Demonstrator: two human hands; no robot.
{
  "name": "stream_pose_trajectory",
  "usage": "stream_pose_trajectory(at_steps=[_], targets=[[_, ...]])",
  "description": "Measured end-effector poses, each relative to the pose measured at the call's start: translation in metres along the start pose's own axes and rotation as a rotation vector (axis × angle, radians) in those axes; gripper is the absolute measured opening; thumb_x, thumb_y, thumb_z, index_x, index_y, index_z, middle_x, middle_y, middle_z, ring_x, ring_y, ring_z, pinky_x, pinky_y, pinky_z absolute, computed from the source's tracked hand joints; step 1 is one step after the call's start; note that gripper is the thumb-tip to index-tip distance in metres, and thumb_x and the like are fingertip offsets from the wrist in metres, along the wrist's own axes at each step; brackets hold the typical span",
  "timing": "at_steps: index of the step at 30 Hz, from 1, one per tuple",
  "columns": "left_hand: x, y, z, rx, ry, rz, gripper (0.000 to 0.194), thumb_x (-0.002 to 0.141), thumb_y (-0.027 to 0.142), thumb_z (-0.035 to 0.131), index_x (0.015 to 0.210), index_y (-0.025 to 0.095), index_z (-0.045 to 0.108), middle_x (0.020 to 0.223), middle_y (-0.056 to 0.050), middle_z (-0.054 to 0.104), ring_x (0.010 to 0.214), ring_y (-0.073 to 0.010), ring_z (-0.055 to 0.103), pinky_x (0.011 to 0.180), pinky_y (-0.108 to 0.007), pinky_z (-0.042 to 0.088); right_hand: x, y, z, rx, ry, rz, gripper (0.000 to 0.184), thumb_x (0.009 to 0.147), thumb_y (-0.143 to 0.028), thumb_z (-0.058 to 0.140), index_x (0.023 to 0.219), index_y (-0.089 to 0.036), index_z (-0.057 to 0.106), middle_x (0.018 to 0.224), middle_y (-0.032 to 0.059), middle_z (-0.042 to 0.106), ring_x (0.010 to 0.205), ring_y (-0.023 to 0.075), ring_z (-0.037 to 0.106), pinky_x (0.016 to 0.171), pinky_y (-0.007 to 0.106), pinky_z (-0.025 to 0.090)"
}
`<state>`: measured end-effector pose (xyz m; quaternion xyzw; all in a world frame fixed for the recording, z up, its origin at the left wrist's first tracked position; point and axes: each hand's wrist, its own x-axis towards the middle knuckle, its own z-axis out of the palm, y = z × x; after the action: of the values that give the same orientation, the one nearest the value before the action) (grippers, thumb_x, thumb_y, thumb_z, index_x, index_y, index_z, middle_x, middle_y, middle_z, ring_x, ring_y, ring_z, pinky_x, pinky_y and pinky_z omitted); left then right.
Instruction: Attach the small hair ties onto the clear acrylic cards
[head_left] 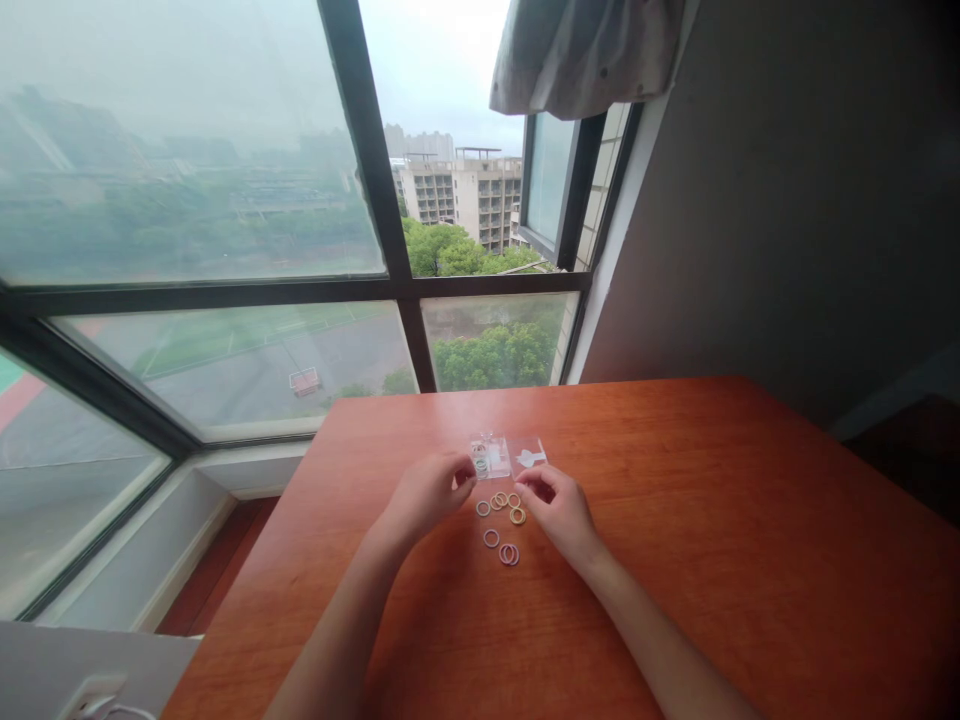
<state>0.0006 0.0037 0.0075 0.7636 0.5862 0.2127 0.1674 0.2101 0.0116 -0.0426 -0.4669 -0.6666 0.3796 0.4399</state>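
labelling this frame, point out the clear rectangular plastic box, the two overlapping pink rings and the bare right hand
Clear rectangular plastic box [496, 473]: head view, front edge.
Two overlapping pink rings [509, 564]: head view, lower rim.
Bare right hand [562, 510]: head view, back of hand.

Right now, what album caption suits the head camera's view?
Left hand and right hand flank a clear box, pastel rings nearby on a reddish table by windows.

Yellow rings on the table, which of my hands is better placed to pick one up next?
Probably your right hand: it looks closer to the yellow rings, while your left hand is farther from them, near the clear box's left edge.
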Motion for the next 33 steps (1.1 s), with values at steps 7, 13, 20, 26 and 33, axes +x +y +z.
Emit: stream_pose_trajectory(at_steps=[7,13,20,26,33], targets=[[-0.005,0.016,0.007,0.183,-0.180,-0.045,0.008,0.070,0.018,0.061,0.068,0.022,0.066,0.073,-0.003,0.068,0.058,-0.0161,0.056,0.052,-0.023,0.029,0.000,-0.002,0.000,-0.011,-0.005,-0.001,0.014,0.080,-0.029,0.059,0.076,-0.018,0.067,0.070,0.0015,0.063,0.060,0.0141,0.052,0.057,0.024,0.041],[-0.002,0.014,0.012,0.292,-0.257,-0.037,0.010,0.077,0.018,0.054,0.075,0.021,0.064,0.083,-0.004,0.068,0.067,-0.0175,0.060,0.057,-0.024,0.035,0.001,0.001,0.001,-0.012,-0.016,-0.005,0.013,0.080,-0.028,0.060,0.076,-0.018,0.067,0.071,0.0010,0.063,0.061,0.0139,0.052,0.057,0.024,0.041],[-0.002,0.017,0.016,0.321,-0.250,-0.002,0.013,0.078,0.016,0.050,0.070,0.019,0.059,0.077,-0.004,0.067,0.065,-0.0176,0.060,0.053,-0.025,0.032,0.000,0.003,0.002,-0.028,-0.046,-0.012,0.010,0.079,-0.025,0.060,0.075,-0.019,0.066,0.070,0.0004,0.063,0.061,0.0136,0.053,0.057,0.023,0.040],[0.002,0.007,0.017,0.170,-0.007,0.006,0.010,0.080,0.017,0.052,0.073,0.020,0.059,0.076,-0.001,0.066,0.066,-0.0147,0.058,0.058,-0.023,0.034,-0.001,0.008,0.002,-0.179,-0.046,-0.079,0.008,0.080,-0.021,0.059,0.075,-0.019,0.066,0.070,-0.0002,0.062,0.063,0.0136,0.054,0.060,0.023,0.040],[0.013,-0.012,0.036,0.008,0.325,-0.073,0.010,0.084,0.022,0.052,0.078,0.020,0.060,0.078,0.000,0.065,0.066,-0.0133,0.056,0.060,-0.023,0.037,-0.002,0.014,-0.003,-0.432,-0.073,-0.059,0.011,0.080,-0.019,0.056,0.078,-0.022,0.066,0.074,-0.0003,0.063,0.068,0.0148,0.057,0.065,0.024,0.040]])
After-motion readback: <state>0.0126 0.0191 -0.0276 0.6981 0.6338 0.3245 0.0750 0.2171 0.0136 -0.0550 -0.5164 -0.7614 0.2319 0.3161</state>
